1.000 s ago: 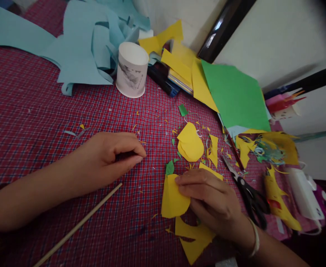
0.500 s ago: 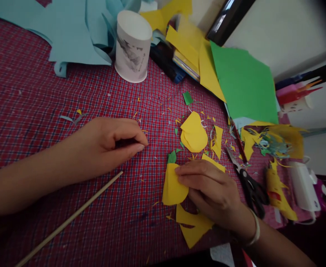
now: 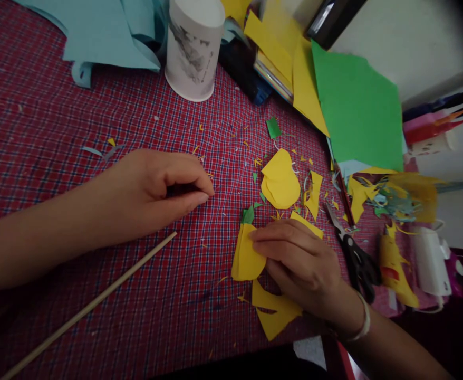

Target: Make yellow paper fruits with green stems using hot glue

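My left hand rests on the checked cloth with thumb and forefinger tips pressed together; anything between them is too small to make out. My right hand, with a white band at its wrist, pinches a folded yellow paper piece. A small green leaf shape touches the top of that piece. Beyond the right hand lie stacked yellow petal shapes. Below my left hand a thin wooden stick lies diagonally. Yellow offcuts sit beneath my right hand.
A paper cup stands at the back, beside blue paper. Green paper and yellow sheets lie back right. Black scissors, a yellow glue gun and a white device are on the right.
The view has shifted slightly, so the cup and blue paper appear higher in the picture. Both hands keep nearly the same pose, with the yellow piece still in my right hand.
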The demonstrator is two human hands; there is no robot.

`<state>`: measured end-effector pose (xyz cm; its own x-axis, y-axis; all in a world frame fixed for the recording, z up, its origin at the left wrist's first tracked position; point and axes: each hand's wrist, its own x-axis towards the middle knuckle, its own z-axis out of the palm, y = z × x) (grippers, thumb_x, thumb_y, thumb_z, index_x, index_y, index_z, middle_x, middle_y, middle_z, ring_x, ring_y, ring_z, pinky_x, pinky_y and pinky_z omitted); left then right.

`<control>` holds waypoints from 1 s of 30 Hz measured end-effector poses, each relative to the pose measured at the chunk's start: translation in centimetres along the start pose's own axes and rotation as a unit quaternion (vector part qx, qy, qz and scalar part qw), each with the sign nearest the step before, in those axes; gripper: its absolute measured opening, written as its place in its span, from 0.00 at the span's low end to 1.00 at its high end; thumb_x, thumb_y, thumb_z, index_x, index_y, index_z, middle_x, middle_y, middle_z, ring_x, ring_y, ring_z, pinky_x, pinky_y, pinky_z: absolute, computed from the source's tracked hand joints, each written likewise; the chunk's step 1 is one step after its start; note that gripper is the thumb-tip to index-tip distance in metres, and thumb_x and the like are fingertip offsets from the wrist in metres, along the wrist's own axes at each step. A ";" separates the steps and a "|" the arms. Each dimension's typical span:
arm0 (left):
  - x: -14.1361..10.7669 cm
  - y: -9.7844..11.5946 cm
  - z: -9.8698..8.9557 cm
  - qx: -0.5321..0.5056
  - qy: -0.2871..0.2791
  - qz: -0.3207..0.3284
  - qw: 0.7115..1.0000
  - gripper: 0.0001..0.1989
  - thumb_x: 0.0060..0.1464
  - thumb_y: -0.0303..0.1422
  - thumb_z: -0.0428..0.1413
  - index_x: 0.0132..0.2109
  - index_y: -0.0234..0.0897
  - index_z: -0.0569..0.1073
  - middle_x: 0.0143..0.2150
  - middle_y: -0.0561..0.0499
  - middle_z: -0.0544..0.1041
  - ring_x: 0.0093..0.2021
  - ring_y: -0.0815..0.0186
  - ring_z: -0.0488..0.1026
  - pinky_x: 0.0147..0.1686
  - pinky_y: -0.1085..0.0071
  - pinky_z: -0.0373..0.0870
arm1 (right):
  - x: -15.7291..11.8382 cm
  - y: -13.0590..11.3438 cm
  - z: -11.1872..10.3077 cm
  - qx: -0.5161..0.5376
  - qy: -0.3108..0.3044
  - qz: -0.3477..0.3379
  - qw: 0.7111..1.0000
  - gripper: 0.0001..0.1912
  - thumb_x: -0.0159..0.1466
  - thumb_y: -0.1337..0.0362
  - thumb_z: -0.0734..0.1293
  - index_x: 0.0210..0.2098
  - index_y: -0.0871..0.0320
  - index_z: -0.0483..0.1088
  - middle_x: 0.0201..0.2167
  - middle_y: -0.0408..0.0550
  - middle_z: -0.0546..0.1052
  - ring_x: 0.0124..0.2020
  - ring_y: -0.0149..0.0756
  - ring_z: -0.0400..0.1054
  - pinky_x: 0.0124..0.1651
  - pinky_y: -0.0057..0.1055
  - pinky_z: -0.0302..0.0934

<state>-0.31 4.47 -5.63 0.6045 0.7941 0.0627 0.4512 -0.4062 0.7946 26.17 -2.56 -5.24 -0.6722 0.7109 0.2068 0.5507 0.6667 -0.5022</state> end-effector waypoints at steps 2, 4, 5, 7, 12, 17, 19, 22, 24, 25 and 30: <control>-0.1 0.0 0.0 0.007 -0.002 0.000 1.000 0.09 0.56 0.33 0.50 0.33 0.40 0.75 0.32 0.55 0.77 0.33 0.69 0.72 0.35 0.72 0.65 | 0.0 0.0 0.0 -0.004 -0.005 0.003 1.000 0.11 0.63 0.76 0.63 0.41 0.57 0.69 0.41 0.49 0.78 0.42 0.38 0.72 0.44 0.40 0.68; -0.1 -0.1 0.1 0.008 -0.006 -0.006 1.000 0.10 0.56 0.33 0.50 0.33 0.39 0.75 0.33 0.55 0.77 0.33 0.69 0.72 0.35 0.73 0.65 | -0.1 -0.1 0.0 -0.008 -0.009 0.004 1.000 0.11 0.63 0.76 0.63 0.41 0.57 0.69 0.42 0.49 0.77 0.42 0.39 0.71 0.45 0.40 0.68; -0.1 -0.1 0.1 0.006 -0.008 -0.010 1.000 0.10 0.56 0.33 0.50 0.33 0.39 0.75 0.33 0.55 0.77 0.34 0.68 0.72 0.35 0.73 0.65 | -0.1 -0.1 0.0 -0.011 -0.009 0.003 1.000 0.11 0.63 0.76 0.64 0.42 0.57 0.69 0.42 0.49 0.77 0.43 0.39 0.71 0.45 0.40 0.68; -0.1 0.0 0.1 0.001 -0.005 -0.015 1.000 0.10 0.55 0.34 0.50 0.32 0.39 0.75 0.32 0.55 0.77 0.34 0.68 0.71 0.35 0.73 0.65 | -0.1 -0.1 0.1 -0.018 -0.011 -0.003 1.000 0.10 0.63 0.76 0.64 0.41 0.58 0.70 0.41 0.49 0.77 0.42 0.38 0.71 0.45 0.39 0.68; -0.1 0.3 0.0 0.021 -0.012 -0.022 0.999 0.10 0.56 0.30 0.49 0.34 0.37 0.75 0.33 0.54 0.76 0.35 0.69 0.71 0.37 0.74 0.64 | 0.0 -0.3 0.2 -0.039 -0.021 -0.018 0.999 0.10 0.63 0.78 0.63 0.40 0.60 0.70 0.41 0.50 0.77 0.42 0.36 0.70 0.46 0.38 0.66; -0.2 0.1 0.0 0.027 -0.001 0.001 1.000 0.09 0.55 0.32 0.50 0.34 0.38 0.75 0.33 0.55 0.77 0.34 0.69 0.72 0.36 0.73 0.64 | 0.1 -0.5 0.3 -0.047 -0.018 -0.021 0.999 0.10 0.62 0.79 0.64 0.39 0.62 0.70 0.40 0.50 0.77 0.41 0.35 0.70 0.46 0.37 0.66; -0.2 0.0 0.0 0.026 0.009 0.009 1.000 0.09 0.55 0.32 0.51 0.34 0.38 0.75 0.33 0.55 0.77 0.34 0.68 0.72 0.36 0.72 0.65 | 0.2 -0.5 0.3 -0.046 -0.019 -0.022 0.999 0.09 0.62 0.79 0.64 0.39 0.62 0.70 0.40 0.51 0.77 0.42 0.35 0.70 0.46 0.36 0.65; -0.2 -0.1 0.1 0.028 0.008 0.025 0.999 0.08 0.55 0.31 0.51 0.34 0.38 0.76 0.33 0.55 0.77 0.35 0.69 0.72 0.36 0.72 0.66 | 0.2 -0.6 0.2 -0.044 -0.022 -0.021 0.999 0.08 0.62 0.79 0.64 0.39 0.63 0.70 0.40 0.51 0.77 0.42 0.35 0.70 0.46 0.36 0.65; -0.3 -0.1 0.1 0.029 -0.006 0.041 0.999 0.09 0.56 0.30 0.50 0.34 0.37 0.76 0.33 0.53 0.77 0.35 0.69 0.72 0.37 0.72 0.67 | 0.2 -0.7 0.1 -0.048 -0.027 -0.021 0.998 0.07 0.63 0.78 0.64 0.39 0.63 0.70 0.39 0.51 0.77 0.42 0.35 0.70 0.47 0.36 0.64; -0.3 -0.1 0.2 0.026 -0.011 0.054 0.998 0.09 0.56 0.29 0.51 0.33 0.37 0.76 0.33 0.53 0.77 0.35 0.69 0.72 0.37 0.72 0.67 | 0.2 -0.8 0.1 -0.051 -0.029 -0.024 0.998 0.07 0.63 0.77 0.64 0.38 0.63 0.70 0.39 0.51 0.77 0.42 0.35 0.70 0.47 0.36 0.64; -0.1 -0.4 0.6 0.004 -0.019 0.078 0.997 0.08 0.53 0.27 0.53 0.30 0.39 0.76 0.32 0.53 0.77 0.36 0.68 0.73 0.37 0.72 0.67 | 0.3 -1.0 0.1 -0.052 -0.044 -0.025 0.997 0.05 0.64 0.76 0.64 0.38 0.63 0.70 0.39 0.51 0.77 0.43 0.35 0.69 0.48 0.35 0.63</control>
<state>-0.17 4.25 -6.27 0.6923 0.7031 0.1627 0.3544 -0.5276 0.7720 25.38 -2.99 -4.75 -0.7383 0.6569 0.1529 0.5604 0.7236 -0.4030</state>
